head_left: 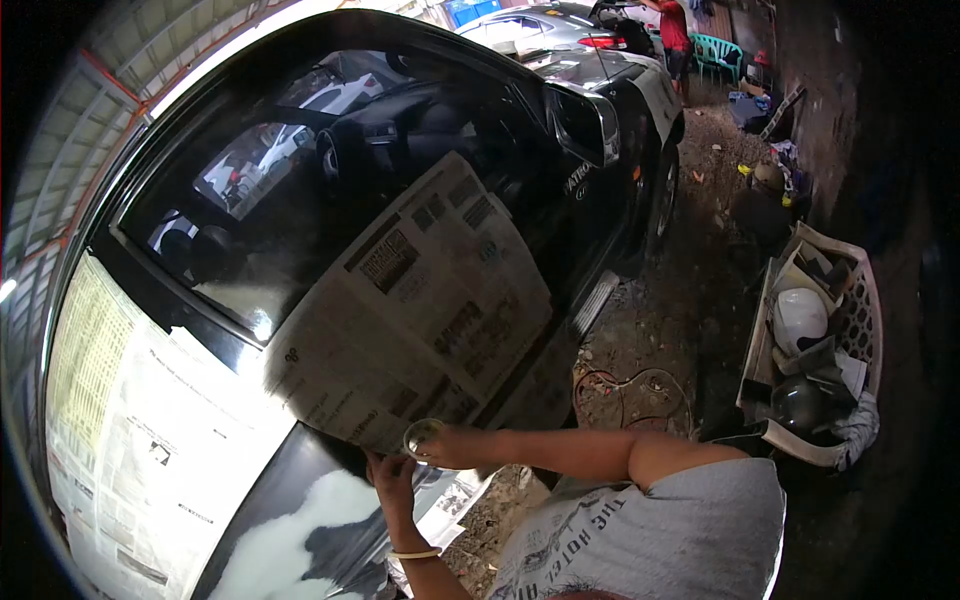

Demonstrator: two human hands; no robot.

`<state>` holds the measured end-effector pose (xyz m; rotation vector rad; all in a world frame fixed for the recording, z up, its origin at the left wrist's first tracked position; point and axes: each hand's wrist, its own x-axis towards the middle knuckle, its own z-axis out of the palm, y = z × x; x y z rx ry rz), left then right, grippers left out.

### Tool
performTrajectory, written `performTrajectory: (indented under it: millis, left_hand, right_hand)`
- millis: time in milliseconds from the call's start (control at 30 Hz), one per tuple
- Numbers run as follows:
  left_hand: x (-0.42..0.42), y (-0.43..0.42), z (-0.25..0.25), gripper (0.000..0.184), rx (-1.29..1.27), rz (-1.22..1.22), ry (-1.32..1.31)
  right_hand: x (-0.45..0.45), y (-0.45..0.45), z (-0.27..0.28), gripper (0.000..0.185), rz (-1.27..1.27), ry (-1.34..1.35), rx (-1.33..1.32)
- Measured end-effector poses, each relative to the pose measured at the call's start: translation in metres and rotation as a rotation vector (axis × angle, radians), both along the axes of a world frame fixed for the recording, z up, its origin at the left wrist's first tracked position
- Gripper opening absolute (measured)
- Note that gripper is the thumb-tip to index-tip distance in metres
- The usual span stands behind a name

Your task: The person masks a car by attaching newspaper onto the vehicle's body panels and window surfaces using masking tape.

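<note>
A printed newspaper sheet (430, 290) is covering part of the black car (115, 225) beside the person, its top corner lying over the side window and its right-hand edge sloping down the front door. The paper is looking dull grey-beige in the shade, with columns of small type, bold dark headings and blocky pictures running at a slant, and its right-hand edge is showing a small step. At the sheet's lower edge, the right hand (455, 447) is grasping a pale, ring-shaped roll (411, 437), seemingly tape, its fingers curling around the rim and its centre showing as an opening. Just beside it, the left hand (393, 482) is keeping its fingers bent near that same edge; whether they are pinching anything, I cannot tell. Farther toward the rear of the car, a second newspaper covering (140, 430) is gleaming nearly white, and below it a whitish patch (300, 535) is marking the dark panel.
</note>
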<state>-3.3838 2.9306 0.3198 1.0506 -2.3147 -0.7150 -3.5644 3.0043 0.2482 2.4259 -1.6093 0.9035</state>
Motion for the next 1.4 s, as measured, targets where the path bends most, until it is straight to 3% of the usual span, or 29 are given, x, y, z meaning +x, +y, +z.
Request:
performTrajectory:
  millis: [33, 100, 167, 267, 300, 400, 500, 567, 600, 667, 800, 900, 1000, 1200, 1300, 1400]
  left_hand:
    - [0.001, 0.003, 0.004, 0.021, -0.003, 0.004, 0.009]
    - [-0.002, -0.004, -0.003, 0.021, 0.283, -0.002, 0.238]
    - [0.001, -0.005, -0.007, 0.021, 0.315, -0.004, 0.281]
    - [-0.004, 0.008, 0.015, 0.020, 0.086, -0.010, 0.119]
    - [-0.004, 0.007, 0.016, 0.019, 0.076, -0.020, 0.102]
    - [0.002, -0.007, -0.009, 0.020, 0.077, -0.022, 0.185]
    - [-0.007, -0.010, -0.001, 0.021, 0.015, -0.105, 0.244]
    - [0.003, -0.013, -0.014, 0.022, 0.132, -0.049, 0.245]
    - [0.003, -0.013, -0.017, 0.022, 0.188, 0.017, 0.214]
    - [-0.003, -0.009, -0.014, 0.020, 0.042, 0.025, 0.223]
    - [-0.003, -0.009, -0.014, 0.020, 0.038, 0.019, 0.215]
    - [-0.006, -0.009, -0.011, 0.021, 0.047, 0.051, 0.191]
    - [-0.009, -0.007, -0.016, 0.017, -0.057, 0.058, 0.202]
    - [-0.011, -0.002, -0.015, 0.021, -0.081, 0.062, 0.152]
    - [-0.018, -0.003, -0.018, 0.025, -0.073, 0.098, 0.192]
    - [-0.024, 0.004, -0.019, 0.023, -0.091, 0.124, 0.237]
  right_hand:
    - [0.001, 0.006, 0.013, 0.034, -0.028, 0.029, 0.003]
    - [0.000, 0.014, 0.032, 0.033, -0.045, 0.044, -0.006]
    - [-0.001, 0.016, 0.039, 0.031, -0.040, 0.028, -0.038]
    - [0.001, 0.010, 0.032, 0.026, -0.084, 0.069, -0.116]
    - [0.001, 0.022, 0.057, 0.021, -0.075, -0.038, 0.119]
    - [-0.003, 0.017, 0.051, 0.020, 0.030, -0.161, -0.084]
    - [-0.001, 0.010, 0.042, 0.014, 0.050, -0.219, -0.237]
    - [0.002, 0.022, 0.064, 0.014, 0.015, -0.259, -0.019]
    - [0.002, 0.023, 0.071, 0.016, -0.031, -0.308, 0.274]
    - [0.007, 0.022, 0.070, 0.017, -0.041, -0.396, 0.231]
    - [0.011, 0.023, 0.070, 0.019, -0.045, -0.480, 0.174]
    - [0.008, 0.027, 0.077, 0.019, -0.082, -0.386, 0.225]
    - [-0.001, 0.023, 0.072, 0.022, -0.031, -0.304, 0.109]
    - [-0.016, 0.025, 0.094, 0.028, 0.084, -0.338, 0.309]
    - [-0.013, 0.023, 0.084, 0.031, -0.184, -0.449, 0.506]
    - [-0.010, 0.025, 0.087, 0.035, -0.238, -0.534, 0.579]
